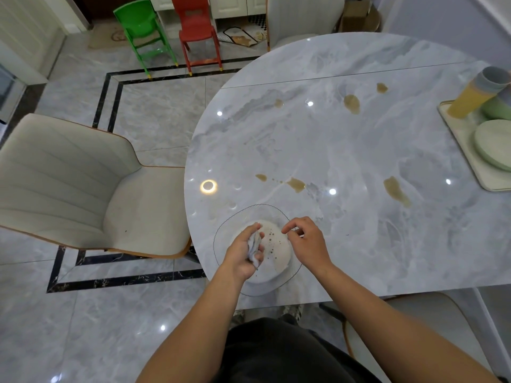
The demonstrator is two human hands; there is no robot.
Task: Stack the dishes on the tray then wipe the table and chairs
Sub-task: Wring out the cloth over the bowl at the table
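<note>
The clear glass plate (265,214) sits at the marble table's (345,150) 6 o'clock edge, its centre smeared pale and speckled. Over it, the left hand (243,252) grips a crumpled white cloth (255,248), fingers curled round it. The right hand (307,241) hovers at the plate's 3 o'clock rim, fingers bent and thumb near the forefinger (whether it pinches anything I cannot tell). Brown spills (351,104) dot the tabletop. At 3 o'clock the tray (464,150) holds stacked cups (470,98) and green plates (495,145).
</note>
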